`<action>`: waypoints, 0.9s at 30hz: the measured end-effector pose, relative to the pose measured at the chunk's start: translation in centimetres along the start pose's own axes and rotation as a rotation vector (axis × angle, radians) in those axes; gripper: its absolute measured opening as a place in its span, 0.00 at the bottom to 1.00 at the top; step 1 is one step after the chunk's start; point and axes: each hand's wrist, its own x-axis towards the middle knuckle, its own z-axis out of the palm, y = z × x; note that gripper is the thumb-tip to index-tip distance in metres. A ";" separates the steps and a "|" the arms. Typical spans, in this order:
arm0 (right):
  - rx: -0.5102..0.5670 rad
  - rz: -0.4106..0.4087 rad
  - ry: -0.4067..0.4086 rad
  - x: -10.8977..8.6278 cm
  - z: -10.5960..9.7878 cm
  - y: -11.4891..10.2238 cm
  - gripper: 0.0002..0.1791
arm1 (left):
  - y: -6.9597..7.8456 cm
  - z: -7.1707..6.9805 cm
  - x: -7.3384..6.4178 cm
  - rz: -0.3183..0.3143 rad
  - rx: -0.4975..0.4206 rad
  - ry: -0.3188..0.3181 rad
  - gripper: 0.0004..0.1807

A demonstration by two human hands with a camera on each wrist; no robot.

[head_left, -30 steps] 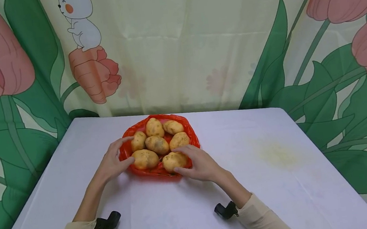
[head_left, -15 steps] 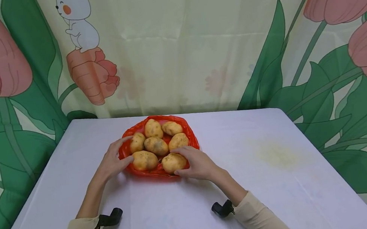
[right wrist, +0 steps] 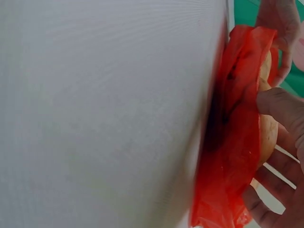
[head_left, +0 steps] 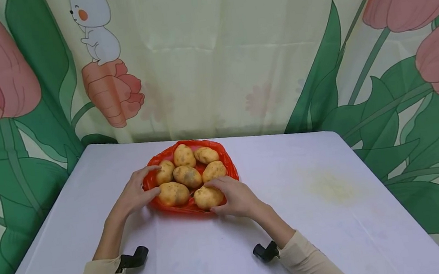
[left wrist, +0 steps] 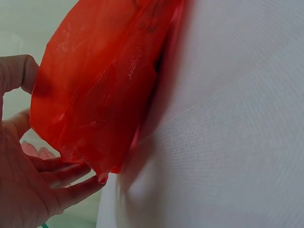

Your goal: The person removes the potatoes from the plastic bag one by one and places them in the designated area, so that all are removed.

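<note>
Several pale brown potatoes (head_left: 187, 176) lie in a red plastic bag (head_left: 229, 160) with its top spread wide. My left hand (head_left: 138, 191) is at the bag's left side, its forefinger and thumb reaching over the rim toward two left potatoes. In the left wrist view, its spread fingers (left wrist: 66, 190) touch the red plastic. With thumb and fingers, my right hand (head_left: 236, 197) spans the right end of the front right potato (head_left: 208, 197), gripping it. In the right wrist view, the right thumb (right wrist: 280, 107) lies over the bag's edge against a potato.
A white-covered table (head_left: 294, 219) carries the bag near its back edge. Behind it hangs a curtain (head_left: 218, 55) printed with tulips, leaves and a rabbit. Black wrist cameras (head_left: 133, 258) protrude inward from both beige sleeves (head_left: 312, 259).
The head view shifts slightly. My right thumb comes up closer against the front right potato; the left hand stays at the bag's left side, and the potatoes stay in place.
</note>
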 end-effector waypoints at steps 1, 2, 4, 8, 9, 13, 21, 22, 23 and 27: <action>0.006 0.001 0.009 -0.1 0.0 0.0 0.33 | 0.0 0.0 0.0 -0.003 0.001 -0.003 0.34; 0.013 0.001 0.017 -0.1 0.1 0.0 0.33 | 0.0 0.0 0.1 -0.007 -0.001 -0.007 0.34; 0.021 0.000 0.032 -0.2 0.3 0.1 0.32 | -0.1 0.1 0.1 -0.013 0.000 -0.013 0.35; 0.029 -0.012 0.070 -0.4 0.6 0.3 0.32 | -0.2 0.2 0.0 -0.019 0.005 -0.013 0.35; 0.034 -0.016 0.083 -0.4 0.7 0.4 0.32 | -0.2 0.1 0.0 -0.016 0.007 -0.012 0.35; 0.057 -0.029 0.145 -0.6 0.7 0.3 0.33 | -0.1 -0.1 0.0 -0.005 0.013 -0.010 0.34; 0.109 -0.069 0.252 -1.3 0.2 0.0 0.34 | -0.1 -0.1 0.1 -0.018 0.017 -0.017 0.34; 0.118 -0.065 0.263 -1.4 0.2 0.0 0.34 | -0.1 -0.1 0.1 -0.021 0.018 -0.019 0.34; 0.129 -0.064 0.274 -1.6 0.1 -0.1 0.34 | -0.1 -0.1 0.1 -0.024 0.020 -0.021 0.34; 0.167 -0.060 0.318 -2.2 -0.5 -0.4 0.33 | 0.0 -0.1 0.1 -0.033 0.017 -0.027 0.35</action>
